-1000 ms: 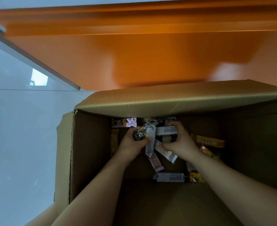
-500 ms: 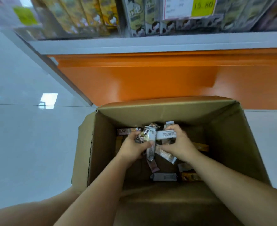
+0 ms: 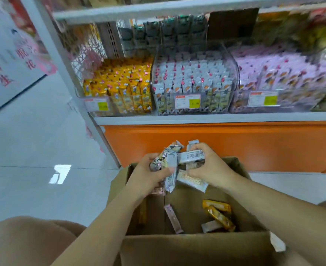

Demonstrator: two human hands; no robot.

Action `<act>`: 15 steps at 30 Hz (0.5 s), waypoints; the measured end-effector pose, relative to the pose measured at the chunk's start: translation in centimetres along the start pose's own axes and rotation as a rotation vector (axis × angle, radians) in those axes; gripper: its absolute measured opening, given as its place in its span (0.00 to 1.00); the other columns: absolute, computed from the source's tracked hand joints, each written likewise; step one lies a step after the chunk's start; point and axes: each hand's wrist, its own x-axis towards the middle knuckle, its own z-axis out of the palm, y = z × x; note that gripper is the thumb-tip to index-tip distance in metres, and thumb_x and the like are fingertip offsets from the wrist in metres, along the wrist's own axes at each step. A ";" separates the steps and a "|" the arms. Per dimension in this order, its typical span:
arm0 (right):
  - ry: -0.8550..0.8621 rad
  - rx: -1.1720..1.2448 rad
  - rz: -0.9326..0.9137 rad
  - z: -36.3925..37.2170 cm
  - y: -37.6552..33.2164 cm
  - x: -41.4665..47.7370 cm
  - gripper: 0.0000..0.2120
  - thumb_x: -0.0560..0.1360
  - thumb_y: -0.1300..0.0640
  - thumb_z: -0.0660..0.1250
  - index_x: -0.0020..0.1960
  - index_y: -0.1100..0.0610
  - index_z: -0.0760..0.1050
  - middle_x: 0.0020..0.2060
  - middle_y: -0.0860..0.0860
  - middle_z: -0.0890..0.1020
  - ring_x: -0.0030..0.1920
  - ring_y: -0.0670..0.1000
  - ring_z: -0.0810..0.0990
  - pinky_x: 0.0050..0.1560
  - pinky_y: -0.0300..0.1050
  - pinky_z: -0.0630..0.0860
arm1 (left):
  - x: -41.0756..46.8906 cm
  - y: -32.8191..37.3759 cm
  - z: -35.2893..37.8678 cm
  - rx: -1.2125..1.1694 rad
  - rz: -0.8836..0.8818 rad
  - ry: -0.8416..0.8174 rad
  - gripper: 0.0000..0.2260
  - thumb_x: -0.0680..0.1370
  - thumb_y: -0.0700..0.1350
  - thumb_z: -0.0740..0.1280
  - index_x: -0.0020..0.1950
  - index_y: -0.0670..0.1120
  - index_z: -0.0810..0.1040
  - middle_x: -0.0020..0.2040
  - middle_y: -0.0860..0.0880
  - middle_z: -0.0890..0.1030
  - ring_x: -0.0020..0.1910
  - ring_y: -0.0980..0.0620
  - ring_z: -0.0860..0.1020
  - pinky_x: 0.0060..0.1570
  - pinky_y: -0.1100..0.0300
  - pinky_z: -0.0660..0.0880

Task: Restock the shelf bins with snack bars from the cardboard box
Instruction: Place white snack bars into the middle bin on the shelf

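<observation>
Orange shelf base [image 3: 216, 144], brown cardboard box [image 3: 196, 248]

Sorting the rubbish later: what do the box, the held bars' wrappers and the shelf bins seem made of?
Cardboard box: matte brown corrugated board, going by its creased flaps. Snack bars: thin glossy film wrappers, plastic or foil-lined, with crimped ends. Shelf bins: clear rigid plastic, perhaps acrylic; the contents show through.

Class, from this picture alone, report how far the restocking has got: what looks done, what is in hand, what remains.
Done: the yellow bin, the middle bin and the pink bin already look well stocked. In hand: the left hand and the right hand each grip grey-white bars above the cardboard box, none shelved yet. Left: yellow bars, a pink bar and a pale bar lie in the box.
</observation>
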 end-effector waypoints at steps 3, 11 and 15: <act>0.033 0.000 -0.098 -2.4 -4.0 -0.7 0.24 0.68 0.60 0.76 0.55 0.44 0.67 0.51 0.50 0.76 0.42 0.49 0.78 0.34 0.37 0.74 | -0.8 3.4 -0.7 0.037 0.128 0.047 0.18 0.70 0.50 0.75 0.53 0.61 0.70 0.49 0.59 0.78 0.44 0.57 0.82 0.48 0.52 0.81; 0.264 0.032 -0.328 -8.6 -10.2 3.1 0.24 0.70 0.61 0.74 0.50 0.37 0.65 0.58 0.53 0.73 0.42 0.50 0.78 0.34 0.34 0.72 | 3.0 13.0 -0.5 0.082 0.412 0.110 0.28 0.71 0.54 0.72 0.67 0.63 0.64 0.70 0.56 0.66 0.62 0.53 0.74 0.61 0.48 0.75; 0.392 0.126 -0.350 -10.6 -10.7 7.6 0.22 0.71 0.61 0.73 0.54 0.42 0.68 0.60 0.51 0.72 0.50 0.51 0.77 0.43 0.39 0.73 | 7.6 16.5 0.3 0.142 0.469 0.121 0.30 0.73 0.53 0.71 0.72 0.61 0.63 0.75 0.53 0.62 0.68 0.48 0.69 0.62 0.47 0.73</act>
